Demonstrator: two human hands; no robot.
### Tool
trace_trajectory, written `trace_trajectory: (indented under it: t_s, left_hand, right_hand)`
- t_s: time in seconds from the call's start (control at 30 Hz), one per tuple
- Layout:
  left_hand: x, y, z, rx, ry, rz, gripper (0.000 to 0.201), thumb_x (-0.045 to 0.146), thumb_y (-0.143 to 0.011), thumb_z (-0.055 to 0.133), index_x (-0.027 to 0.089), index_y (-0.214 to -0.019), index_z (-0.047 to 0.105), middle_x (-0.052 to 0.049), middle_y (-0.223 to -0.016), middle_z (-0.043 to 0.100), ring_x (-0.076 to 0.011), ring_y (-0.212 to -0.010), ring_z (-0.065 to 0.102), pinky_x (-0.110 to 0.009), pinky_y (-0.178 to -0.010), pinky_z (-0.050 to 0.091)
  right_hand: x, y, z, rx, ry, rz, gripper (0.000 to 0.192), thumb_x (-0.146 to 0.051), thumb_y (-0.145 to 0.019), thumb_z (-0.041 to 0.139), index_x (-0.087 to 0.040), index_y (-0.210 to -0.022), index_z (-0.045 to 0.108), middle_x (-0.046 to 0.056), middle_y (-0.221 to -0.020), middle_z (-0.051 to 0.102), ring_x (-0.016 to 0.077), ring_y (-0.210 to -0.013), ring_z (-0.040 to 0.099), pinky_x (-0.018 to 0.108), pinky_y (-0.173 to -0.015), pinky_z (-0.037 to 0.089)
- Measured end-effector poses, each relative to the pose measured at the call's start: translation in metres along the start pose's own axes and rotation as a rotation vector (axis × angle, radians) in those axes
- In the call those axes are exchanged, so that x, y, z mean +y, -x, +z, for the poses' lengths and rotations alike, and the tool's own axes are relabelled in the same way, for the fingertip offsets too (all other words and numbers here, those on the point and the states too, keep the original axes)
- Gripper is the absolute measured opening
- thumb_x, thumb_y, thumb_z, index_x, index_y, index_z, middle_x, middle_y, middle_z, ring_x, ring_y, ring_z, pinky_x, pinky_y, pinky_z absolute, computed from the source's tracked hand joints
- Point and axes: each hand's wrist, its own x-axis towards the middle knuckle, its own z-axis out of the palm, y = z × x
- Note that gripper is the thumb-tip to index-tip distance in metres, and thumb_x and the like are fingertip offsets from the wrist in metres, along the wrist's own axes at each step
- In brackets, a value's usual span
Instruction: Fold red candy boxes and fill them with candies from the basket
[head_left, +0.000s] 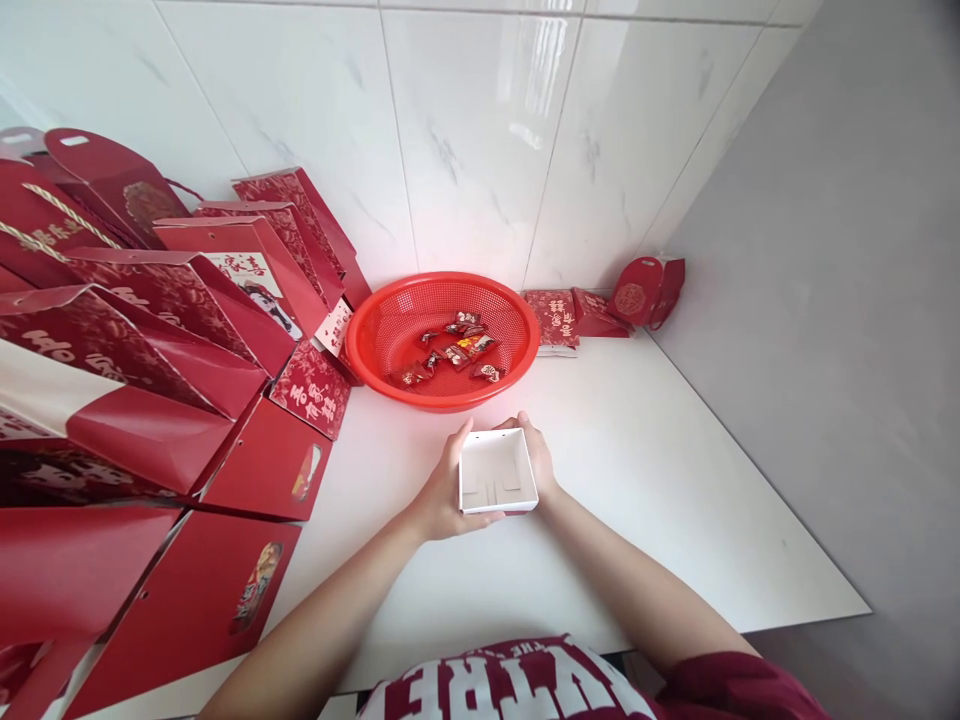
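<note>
Left hand [441, 492] and right hand [534, 452] both clasp the small square open-topped box, white inside with a red outer skin [497, 472], one on each side, fingers curled round the walls, thumbs near the far rim; box sits low over the white counter [660, 480], just in front of the torso. Judgement: keep it level, squeeze the walls lightly so the thin card doesn't bow, and keep the mouth facing up. Box interior looks empty, only folded floor flaps showing. Just beyond the hands: round red plastic mesh basket [390, 330] on the counter, holding a thin scatter of small red-wrapped sweets [456, 352]; most of its floor is bare. Left of the hands: pile of red paper gift bags with printed patterns [150, 400], leaning and flat, contents not visible. Beyond and right, against the tiled wall: a few flat red packets [559, 315] and one small red handled pouch [636, 290].
</note>
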Motion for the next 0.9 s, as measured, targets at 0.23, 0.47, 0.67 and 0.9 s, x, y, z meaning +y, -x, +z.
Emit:
trace_trajectory:
  t_s: [0.23,0.47,0.67,0.9]
  left_hand:
    - [-0.004,-0.005,-0.003,0.05,0.038,-0.004,0.132,0.036,-0.062,0.086,0.036,-0.152,-0.01,-0.015,-0.15,0.042,-0.0345,-0.138,0.043,-0.06,-0.108,0.04]
    - [-0.004,-0.003,-0.009,0.094,-0.022,0.018,0.127,0.039,-0.065,0.083,0.033,-0.153,-0.008,-0.012,-0.142,0.051,-0.0325,-0.131,0.051,-0.056,-0.107,0.042]
    - [0.003,0.002,-0.025,0.132,-0.074,0.049,0.13,0.041,-0.063,0.085,0.033,-0.154,-0.008,-0.015,-0.142,0.049,-0.0333,-0.13,0.05,-0.059,-0.106,0.041]
    - [-0.011,0.0,-0.03,0.132,-0.091,0.076,0.106,0.05,-0.076,0.073,0.021,-0.154,0.007,-0.021,-0.148,0.039,-0.0358,-0.134,0.043,-0.055,-0.11,0.036]
  right_hand:
    - [0.005,-0.004,0.002,-0.005,-0.139,-0.023,0.061,-0.072,-0.091,0.028,-0.021,-0.072,0.056,0.003,-0.069,0.062,0.0184,-0.066,0.058,0.03,-0.066,0.048]
    - [0.01,-0.008,0.006,0.073,-0.048,-0.057,0.053,-0.067,-0.091,0.034,-0.021,-0.07,0.051,0.0,-0.064,0.054,0.0162,-0.062,0.05,0.028,-0.061,0.043]
    - [0.004,-0.013,0.0,0.164,0.07,-0.147,0.037,-0.052,-0.09,0.041,-0.02,-0.077,0.055,0.001,-0.073,0.061,0.0169,-0.066,0.054,0.028,-0.063,0.045]
    - [-0.056,-0.04,-0.061,0.461,0.252,-0.415,0.031,-0.037,-0.096,0.03,-0.019,-0.116,0.047,0.015,-0.124,0.052,0.0219,-0.105,0.056,0.036,-0.087,0.047]
